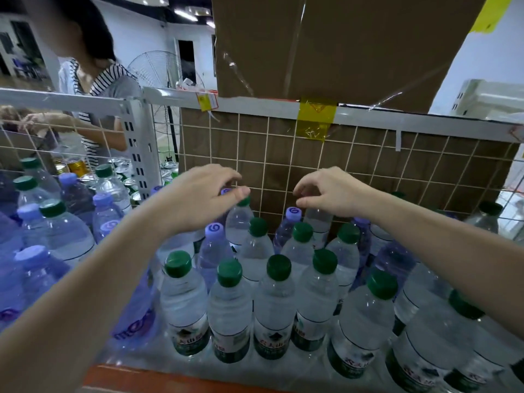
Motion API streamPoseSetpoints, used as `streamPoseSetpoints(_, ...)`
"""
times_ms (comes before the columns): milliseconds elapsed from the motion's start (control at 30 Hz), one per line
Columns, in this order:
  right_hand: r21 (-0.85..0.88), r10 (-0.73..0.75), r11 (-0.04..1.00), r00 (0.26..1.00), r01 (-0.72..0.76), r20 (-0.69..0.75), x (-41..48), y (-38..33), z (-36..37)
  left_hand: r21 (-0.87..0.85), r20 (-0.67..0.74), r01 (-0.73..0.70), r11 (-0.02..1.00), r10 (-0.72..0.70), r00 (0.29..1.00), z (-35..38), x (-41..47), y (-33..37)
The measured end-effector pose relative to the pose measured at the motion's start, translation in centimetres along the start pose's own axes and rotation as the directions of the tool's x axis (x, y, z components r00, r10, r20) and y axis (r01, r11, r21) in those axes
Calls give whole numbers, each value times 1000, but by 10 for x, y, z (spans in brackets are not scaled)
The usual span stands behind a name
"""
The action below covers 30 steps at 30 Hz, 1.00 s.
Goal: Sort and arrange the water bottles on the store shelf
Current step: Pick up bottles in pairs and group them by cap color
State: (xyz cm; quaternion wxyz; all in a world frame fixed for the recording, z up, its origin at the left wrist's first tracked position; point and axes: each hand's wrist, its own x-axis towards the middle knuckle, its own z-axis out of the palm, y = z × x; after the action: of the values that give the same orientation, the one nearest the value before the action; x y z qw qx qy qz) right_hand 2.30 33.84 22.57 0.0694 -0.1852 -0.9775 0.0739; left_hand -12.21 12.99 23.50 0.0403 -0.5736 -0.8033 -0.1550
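Clear water bottles with green caps [279, 267] stand in rows at the front of the shelf. Purple-tinted bottles with purple caps [214, 229] are mixed in behind them and fill the left side. My left hand [198, 198] reaches to the back row, its thumb and fingers pinched over the cap of a green-capped bottle [239, 222], with a purple cap [226, 191] just under the fingers. My right hand [330, 194] curls over the top of a clear bottle [319, 222] whose cap is hidden by the fingers.
A wire grid [283, 154] backed by cardboard closes the shelf's rear. A large cardboard box [340, 46] sits on the rail [368, 116] above. Another person in a striped top [96, 80] works at the left, beyond a shelf post [136, 154], near some cans [76, 165].
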Motion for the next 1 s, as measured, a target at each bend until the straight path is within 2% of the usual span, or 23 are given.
streamPoseSetpoints(133,-266,39,964,970,27,239,26,4,20,37,143,-17,999,11,990,1,23,-39)
streamPoseSetpoints(200,-314,50,948,951,51,305,36,4,30,56,251,-50,997,35,967,6,28,-52)
streamPoseSetpoints(367,-367,21,925,951,98,309,49,11,40,50,447,-138,989,102,889,28,35,-68)
streamPoseSetpoints(533,-334,46,941,962,48,269,46,16,33,146,407,-204,968,129,904,50,39,-68)
streamPoseSetpoints(667,-146,94,987,973,-64,209,38,16,11,134,419,-274,952,196,887,46,42,-76)
streamPoseSetpoints(767,6,124,992,988,-125,95,31,13,-7,112,412,-310,944,239,879,47,44,-82)
streamPoseSetpoints(867,117,151,983,987,-144,-55,24,10,-16,80,344,-315,946,270,899,47,47,-87)
streamPoseSetpoints(1000,441,260,889,928,-122,-267,16,11,-23,-77,178,-224,971,235,956,22,50,-91)
